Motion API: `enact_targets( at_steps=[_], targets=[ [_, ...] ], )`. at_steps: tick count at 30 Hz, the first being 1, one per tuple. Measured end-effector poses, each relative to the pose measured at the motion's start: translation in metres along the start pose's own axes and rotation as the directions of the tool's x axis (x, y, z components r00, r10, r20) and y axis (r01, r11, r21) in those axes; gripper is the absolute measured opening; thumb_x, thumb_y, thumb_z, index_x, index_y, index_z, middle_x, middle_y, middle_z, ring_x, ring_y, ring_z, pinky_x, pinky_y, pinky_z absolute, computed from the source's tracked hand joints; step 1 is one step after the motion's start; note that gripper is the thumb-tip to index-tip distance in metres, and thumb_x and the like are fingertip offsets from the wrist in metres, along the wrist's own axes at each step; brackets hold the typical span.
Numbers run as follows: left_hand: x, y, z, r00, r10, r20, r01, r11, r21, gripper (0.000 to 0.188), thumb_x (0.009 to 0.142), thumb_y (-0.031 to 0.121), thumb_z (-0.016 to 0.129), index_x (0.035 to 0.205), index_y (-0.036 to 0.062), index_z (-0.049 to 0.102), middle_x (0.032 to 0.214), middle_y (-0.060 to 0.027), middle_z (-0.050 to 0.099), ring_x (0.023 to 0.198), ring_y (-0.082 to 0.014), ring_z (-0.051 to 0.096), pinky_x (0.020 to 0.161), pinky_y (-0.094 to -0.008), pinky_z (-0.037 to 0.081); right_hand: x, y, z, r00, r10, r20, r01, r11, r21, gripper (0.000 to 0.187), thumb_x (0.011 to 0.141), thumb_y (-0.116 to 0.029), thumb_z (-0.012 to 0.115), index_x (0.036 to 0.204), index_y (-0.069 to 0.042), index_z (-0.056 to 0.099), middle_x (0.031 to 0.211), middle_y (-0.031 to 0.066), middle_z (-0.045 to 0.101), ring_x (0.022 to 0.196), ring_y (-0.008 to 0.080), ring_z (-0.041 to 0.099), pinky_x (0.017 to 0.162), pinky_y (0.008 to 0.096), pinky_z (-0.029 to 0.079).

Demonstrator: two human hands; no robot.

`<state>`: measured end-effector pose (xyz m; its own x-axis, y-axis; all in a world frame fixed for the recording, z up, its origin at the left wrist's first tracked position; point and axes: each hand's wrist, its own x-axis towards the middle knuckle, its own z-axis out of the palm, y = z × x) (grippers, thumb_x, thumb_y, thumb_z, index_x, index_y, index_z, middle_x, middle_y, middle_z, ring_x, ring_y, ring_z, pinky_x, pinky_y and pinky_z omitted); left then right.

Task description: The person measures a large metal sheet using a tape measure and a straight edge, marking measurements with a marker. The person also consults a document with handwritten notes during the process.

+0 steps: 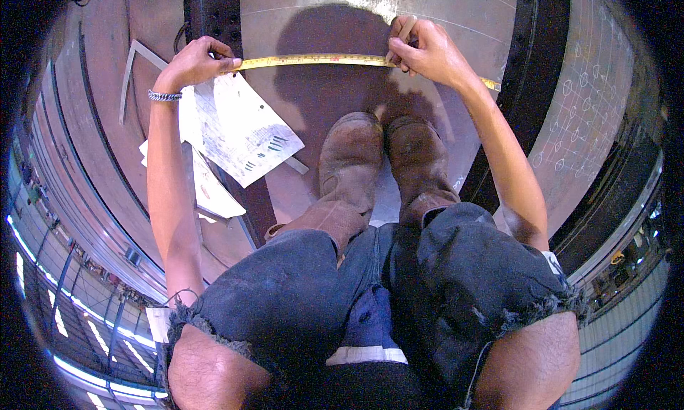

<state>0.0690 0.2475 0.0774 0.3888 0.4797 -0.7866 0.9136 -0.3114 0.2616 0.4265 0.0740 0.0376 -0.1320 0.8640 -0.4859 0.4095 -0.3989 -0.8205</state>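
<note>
A yellow measuring tape point(308, 60) is stretched from left to right above the brown plate. At its left end, my left hand point(197, 62) pinches the blade between thumb and fingers. My right hand point(430, 52) is closed round a short pale stick point(407, 29) that looks like chalk, and its fingertips meet the tape. Past that hand the tape runs on behind my right wrist, its far right end point(491, 84) showing beside a dark beam. Below my left hand lie smudged white paper sheets point(239, 128) with dark marks on one.
My brown boots point(351, 153) stand on the metal plate point(456, 4). Dark raised beams point(214, 14) cross it on both sides. A thin metal angle piece point(128, 82) lies at the left. The right-hand plate point(581, 104) carries chalk circles and lines.
</note>
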Motion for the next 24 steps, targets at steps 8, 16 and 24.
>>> enact_targets(
  at_steps=[8,16,24],
  targets=[
    [-0.001,0.0,0.001,1.0,-0.003,-0.027,0.002,1.0,-0.006,0.039,0.081,0.042,0.075,0.092,0.004,0.077,0.081,-0.0103,0.073,0.071,-0.0201,0.067,0.069,-0.0339,0.051,0.001,0.001,0.0,1.0,-0.01,-0.012,0.01,1.0,-0.022,0.018,0.094,-0.016,0.06,0.085,-0.001,0.056,0.07,0.0054,0.065,0.057,0.0088,0.062,0.047,0.0249,0.05],
    [-0.004,-0.001,0.003,0.997,-0.028,-0.074,0.029,1.0,0.008,0.04,0.081,0.042,0.075,0.092,0.0043,0.077,0.08,-0.0092,0.073,0.071,-0.0192,0.066,0.067,-0.0337,0.051,0.0,0.0,0.007,0.991,-0.092,-0.095,0.079,0.988,-0.132,0.016,0.091,-0.016,0.062,0.087,-0.002,0.056,0.065,0.0058,0.064,0.055,0.0111,0.062,0.048,0.0282,0.05],
    [-0.003,0.002,0.0,0.999,-0.005,-0.044,0.005,1.0,-0.006,0.04,0.081,0.042,0.075,0.092,0.0033,0.077,0.078,-0.009,0.073,0.07,-0.0184,0.066,0.066,-0.0334,0.05,-0.003,-0.014,0.015,0.656,-0.574,-0.49,0.304,0.795,-0.525,0.015,0.092,-0.017,0.064,0.087,-0.003,0.06,0.071,0.0083,0.069,0.059,0.0141,0.066,0.056,0.0312,0.052]
  ],
)
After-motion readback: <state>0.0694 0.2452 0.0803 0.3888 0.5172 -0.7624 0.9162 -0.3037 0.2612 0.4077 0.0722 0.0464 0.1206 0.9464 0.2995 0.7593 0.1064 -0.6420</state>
